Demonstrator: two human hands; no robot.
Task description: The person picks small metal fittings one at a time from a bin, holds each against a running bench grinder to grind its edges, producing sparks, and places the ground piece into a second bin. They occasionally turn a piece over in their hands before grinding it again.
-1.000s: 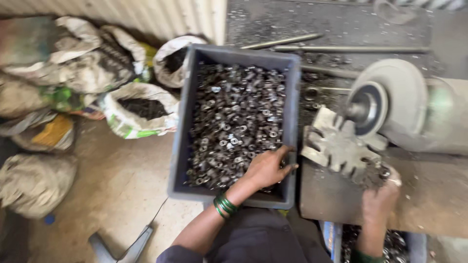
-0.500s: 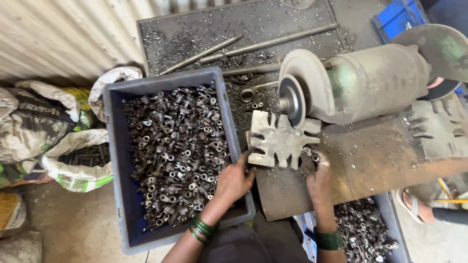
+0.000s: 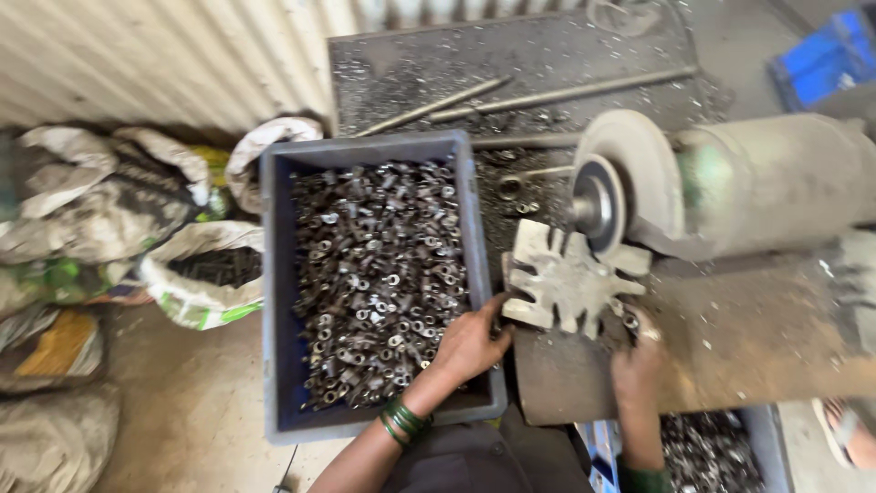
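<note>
Reaching left hand [image 3: 470,342] into one blue crate [image 3: 274,301], grip unclear, right hand [image 3: 636,361] likewise.

Blue-grey crate [image 3: 274,301], green bangles [image 3: 401,422]

Soft, even daylight fills the scene, with no single strong source showing. Shadows are weak and diffuse: a faint dark band lies inside the near wall of the blue crate [image 3: 365,420], and a dim patch sits under the grinder motor [image 3: 766,183] on the right. The corrugated wall [image 3: 164,64] at far left is the brightest area, slightly washed out. Small glints sparkle on the metal parts [image 3: 374,274] in the crate. Motion blur smears the whole frame; the sacks [image 3: 82,219] at left and the left hand [image 3: 470,342] and right hand [image 3: 639,365] look soft. Edges bow slightly from a wide lens.
</note>
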